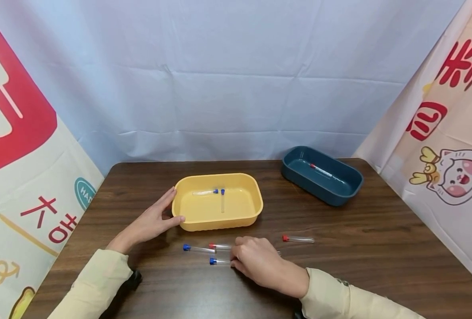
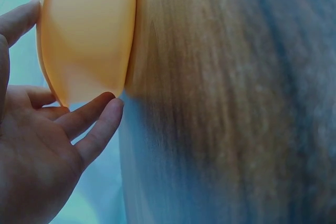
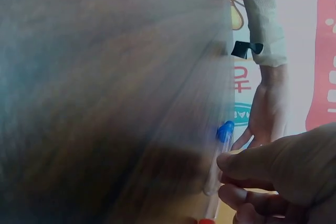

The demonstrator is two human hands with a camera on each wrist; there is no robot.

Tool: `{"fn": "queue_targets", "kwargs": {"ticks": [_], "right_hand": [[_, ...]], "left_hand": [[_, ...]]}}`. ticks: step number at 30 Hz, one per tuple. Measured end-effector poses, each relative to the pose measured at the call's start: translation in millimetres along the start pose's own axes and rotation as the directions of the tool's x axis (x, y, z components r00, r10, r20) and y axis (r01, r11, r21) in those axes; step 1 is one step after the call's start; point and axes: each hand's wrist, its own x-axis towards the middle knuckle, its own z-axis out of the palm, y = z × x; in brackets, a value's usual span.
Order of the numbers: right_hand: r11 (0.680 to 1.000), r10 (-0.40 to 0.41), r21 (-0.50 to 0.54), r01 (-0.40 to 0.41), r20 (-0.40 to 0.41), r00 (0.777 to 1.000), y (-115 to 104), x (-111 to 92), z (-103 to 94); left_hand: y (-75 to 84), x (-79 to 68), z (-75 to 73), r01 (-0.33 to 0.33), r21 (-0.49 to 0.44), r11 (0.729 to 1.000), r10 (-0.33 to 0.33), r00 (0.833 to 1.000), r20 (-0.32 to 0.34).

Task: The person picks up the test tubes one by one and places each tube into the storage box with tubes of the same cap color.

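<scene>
One slim, transparent, blue-capped tube (image 1: 222,262) lies crosswise, cap pointing left, its clear end pinched in my right grip (image 1: 257,262), the nearer hand.

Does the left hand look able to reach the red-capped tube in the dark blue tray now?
Probably not without stretching: the left hand rests against the yellow tray, which lies between it and the red-capped tube.

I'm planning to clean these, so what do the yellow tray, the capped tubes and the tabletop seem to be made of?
Yellow tray: probably plastic, smooth satin, with even colour and rounded rim. Capped tubes: glass or clear plastic, can't tell; see-through, shiny. Their caps: likely plastic, opaque and evenly coloured. Tabletop: wood or laminate, slight sheen, streaky grain.
</scene>
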Motion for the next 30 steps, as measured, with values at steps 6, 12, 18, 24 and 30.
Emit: {"fn": "queue_targets", "kwargs": {"ticks": [6, 12, 18, 24, 30], "right_hand": [[1.000, -0.012, -0.025, 0.012, 0.004, 1.000, -6.6, -4.9, -1.2], [1.000, 0.009, 0.021, -0.010, 0.042, 0.999, -12.4, -9.7, -2.2], [0.987, 0.065, 0.138, -0.080, 0.108, 0.992, -16.7, -14.2, -3.1], [0.961, 0.120, 0.227, -0.156, 0.165, 0.979, -19.6, -18.7, -3.0], [0.916, 0.185, 0.311, -0.254, 0.234, 0.954, -23.7, -22.4, -1.6]], "left_hand": [[-0.4, 0.2, 0.1, -0.004, -0.006, 1.000, 0.004, 1.000, -0.002], [-0.6, 0.8, -0.3, -0.002, -0.003, 1.000, 0.002, 1.000, -0.002], [-0.9, 1.3, -0.5, 0.006, -0.005, 1.000, -0.006, 1.000, -0.002], [-2.2, 1.6, 0.4, 0.000, 0.002, 1.000, 0.000, 1.000, -0.002], [-2.3, 1.7, 1.1, -0.001, 0.010, 1.000, 0.001, 1.000, -0.007]]}}
